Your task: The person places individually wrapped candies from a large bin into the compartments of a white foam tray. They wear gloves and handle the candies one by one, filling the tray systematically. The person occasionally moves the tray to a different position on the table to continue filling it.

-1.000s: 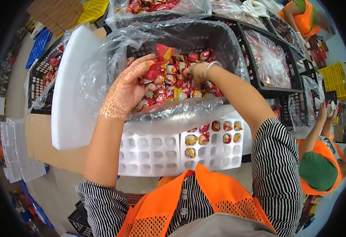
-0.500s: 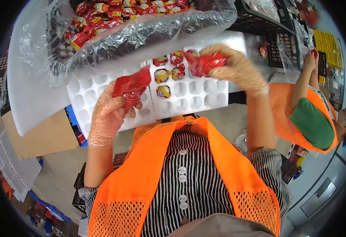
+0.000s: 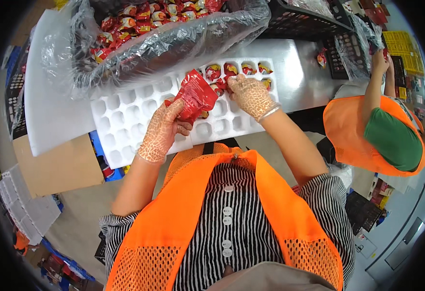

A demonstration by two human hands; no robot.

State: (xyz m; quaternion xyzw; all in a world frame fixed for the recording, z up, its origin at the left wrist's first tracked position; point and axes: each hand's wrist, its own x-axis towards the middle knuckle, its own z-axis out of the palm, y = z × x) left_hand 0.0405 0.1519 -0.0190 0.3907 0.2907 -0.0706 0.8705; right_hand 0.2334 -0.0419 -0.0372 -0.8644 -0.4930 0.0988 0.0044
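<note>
My left hand [image 3: 161, 127], in a thin patterned glove, is closed on a shiny red wrapped packet [image 3: 196, 96] above the white foam tray [image 3: 204, 130]. Whether it holds more than one packet I cannot tell. My right hand [image 3: 252, 94], gloved alike, reaches down over the tray. Its fingertips close on a small red wrapped packet [image 3: 220, 83], mostly hidden behind the fingers, at one of the cups. Several red-and-yellow wrapped pieces [image 3: 213, 72] sit in the far cups. One more peeks out below the left hand's packet.
Beyond the tray stands a plastic-lined crate [image 3: 173, 43] full of red wrapped pieces. A second foam tray [image 3: 118, 119] adjoins on the left. Black crates [image 3: 344, 56] stand at the right on the metal table [image 3: 300, 68]. A co-worker in an orange vest [image 3: 348, 128] works at the right.
My right hand has come down and left from above the tray to a cup, and the far-row pieces show more fully. My left hand has moved right with its red packet.
</note>
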